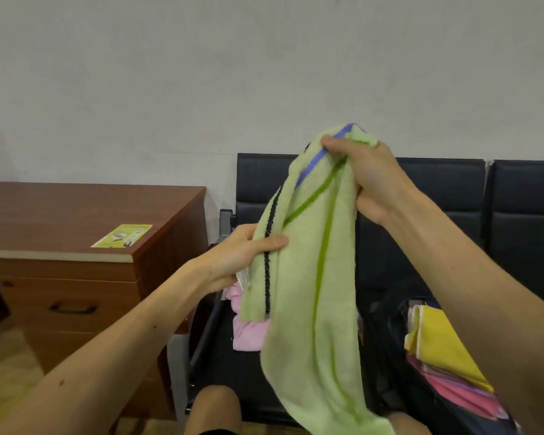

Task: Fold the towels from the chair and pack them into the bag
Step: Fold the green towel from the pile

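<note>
Two knees show at the bottom edge, and two bare forearms reach forward above them. Between the arms hangs one light green towel with darker green stripes, a black corded line and a blue band near its top. Its lower end drops past the knees and out of view.

To the right, one dark bag stands open on the chair seat. In it lies one folded yellow towel on top of folded pink towels whose number cannot be told. One crumpled pink towel lies on the seat behind the green one, partly hidden.

The left hand is held low with the wrist bent. It pinches the towel's left edge, thumb across the front and fingers behind. The right hand is raised higher, its fingers curled tight round the bunched top of the towel.

Farther back are the chair's dark padded backrests. At the left stands one wooden counter with one yellow leaflet on it, against a pale wall.
</note>
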